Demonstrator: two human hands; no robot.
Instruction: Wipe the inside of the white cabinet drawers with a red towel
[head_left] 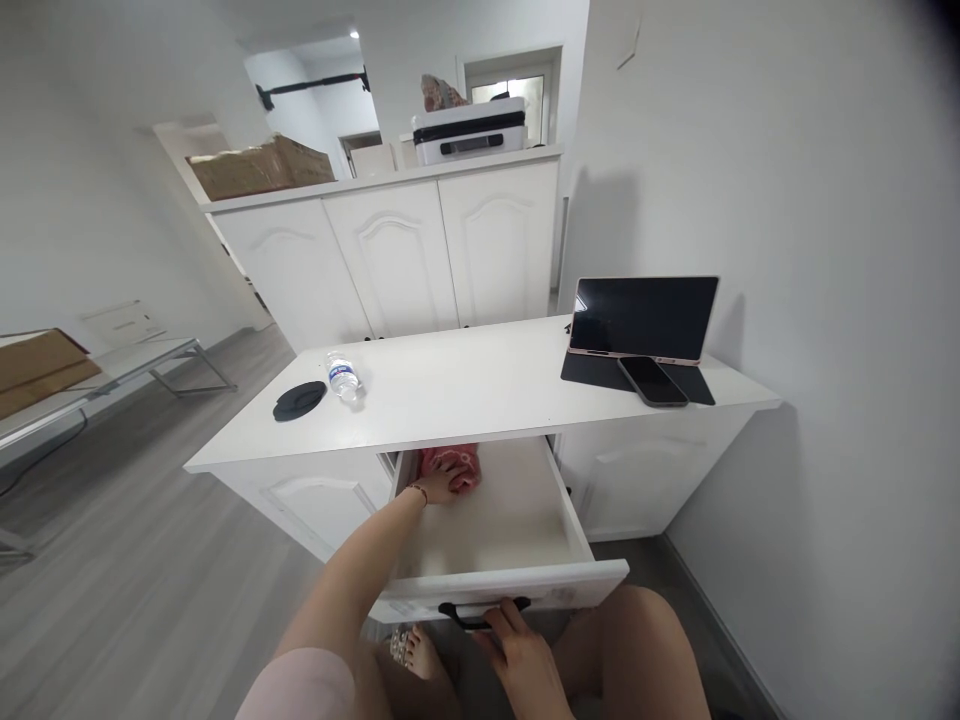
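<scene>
One red cloth [459, 467] in back corner of open drawer [506, 515], under left hand [442, 487]; fingers lie over cloth, grip cannot be told. Right hand [519, 652] nearer body, fingers curled round black handle [469, 615]. Counter [465, 385] above both hands: water bottle [345, 377] beyond left hand, tablet [643, 315] and phone [652, 380] beyond right hand.

A water bottle [345, 377] lies beside a black pad [299, 400]; a phone [652, 380] rests before a propped tablet [643, 315].
</scene>
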